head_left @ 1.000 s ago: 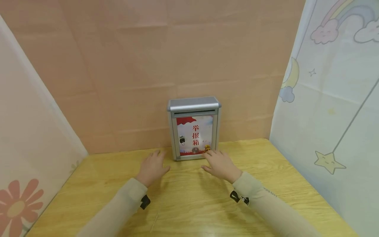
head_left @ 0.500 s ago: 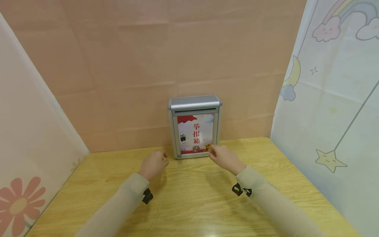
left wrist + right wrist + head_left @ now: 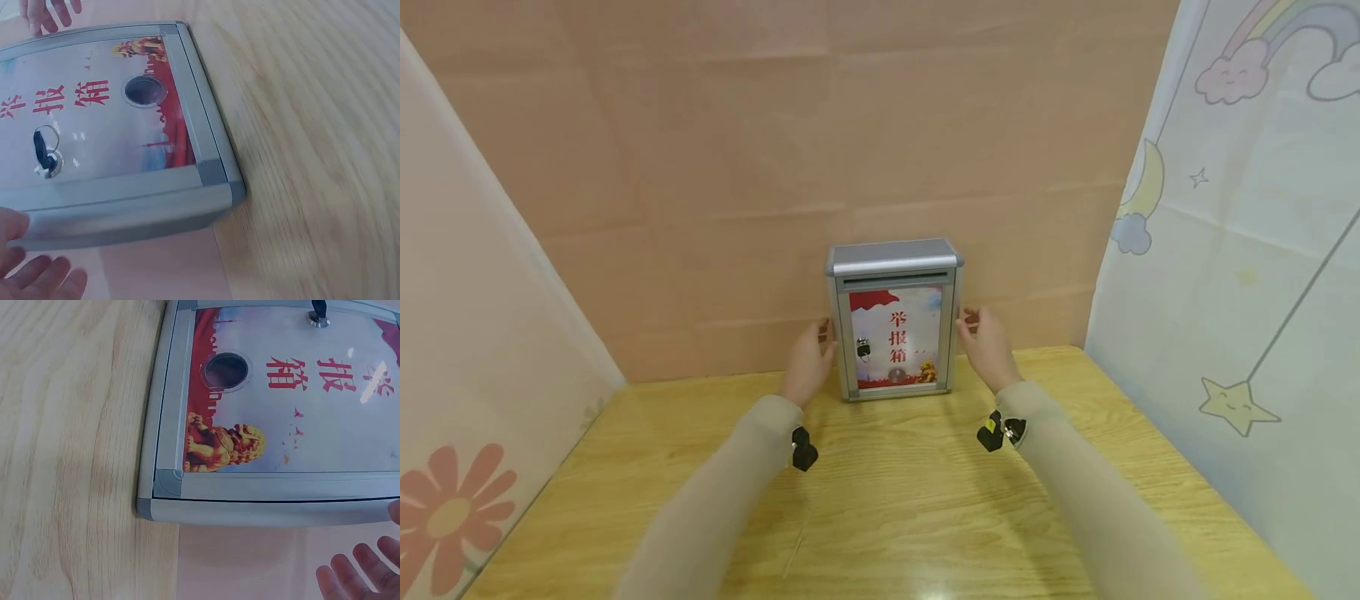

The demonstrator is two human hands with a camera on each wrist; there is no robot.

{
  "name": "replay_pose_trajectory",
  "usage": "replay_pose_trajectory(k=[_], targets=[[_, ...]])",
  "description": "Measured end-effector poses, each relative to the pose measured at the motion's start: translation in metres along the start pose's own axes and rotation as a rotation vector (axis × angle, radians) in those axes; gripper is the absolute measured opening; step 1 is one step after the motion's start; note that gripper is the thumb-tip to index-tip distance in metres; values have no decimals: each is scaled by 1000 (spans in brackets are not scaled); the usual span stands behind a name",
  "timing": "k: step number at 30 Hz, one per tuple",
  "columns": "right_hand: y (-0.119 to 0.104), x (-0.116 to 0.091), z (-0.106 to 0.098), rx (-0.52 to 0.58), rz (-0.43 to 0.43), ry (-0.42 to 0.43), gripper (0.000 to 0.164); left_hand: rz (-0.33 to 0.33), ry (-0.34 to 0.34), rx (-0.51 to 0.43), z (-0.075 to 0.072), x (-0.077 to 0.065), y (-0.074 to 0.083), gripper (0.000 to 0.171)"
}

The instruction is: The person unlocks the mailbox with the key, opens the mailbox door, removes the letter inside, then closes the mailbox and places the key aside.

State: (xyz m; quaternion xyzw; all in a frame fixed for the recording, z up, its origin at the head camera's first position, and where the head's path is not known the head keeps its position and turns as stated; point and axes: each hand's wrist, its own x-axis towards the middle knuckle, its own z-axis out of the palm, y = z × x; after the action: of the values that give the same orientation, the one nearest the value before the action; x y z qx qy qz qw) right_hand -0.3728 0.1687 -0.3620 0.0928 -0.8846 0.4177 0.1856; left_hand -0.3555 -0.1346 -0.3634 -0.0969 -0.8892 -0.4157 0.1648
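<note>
Left grip and right grip have risen from near the lower corners of the box to its sides; both slack, released; box bracketed, not yet held.

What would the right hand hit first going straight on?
Likely the silver box, on its side nearest the right hand. Depth is unclear; the hand could pass it toward the tan backdrop.

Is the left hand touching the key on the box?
Apart: the left wrist view shows part of the box between the left hand and the key.
</note>
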Motion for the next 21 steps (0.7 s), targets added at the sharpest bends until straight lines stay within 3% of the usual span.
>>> replay_pose_trajectory(k=[6,11,21], targets=[[5,6,8,23,12,19,42,-9,53,-137,15,8,4,46],[7,4,10,42,9,36,36,-16,107,-219,23,7,5,38],[8,6,10,67,-31,9,36,-37,167,-187,26,7,1,28]])
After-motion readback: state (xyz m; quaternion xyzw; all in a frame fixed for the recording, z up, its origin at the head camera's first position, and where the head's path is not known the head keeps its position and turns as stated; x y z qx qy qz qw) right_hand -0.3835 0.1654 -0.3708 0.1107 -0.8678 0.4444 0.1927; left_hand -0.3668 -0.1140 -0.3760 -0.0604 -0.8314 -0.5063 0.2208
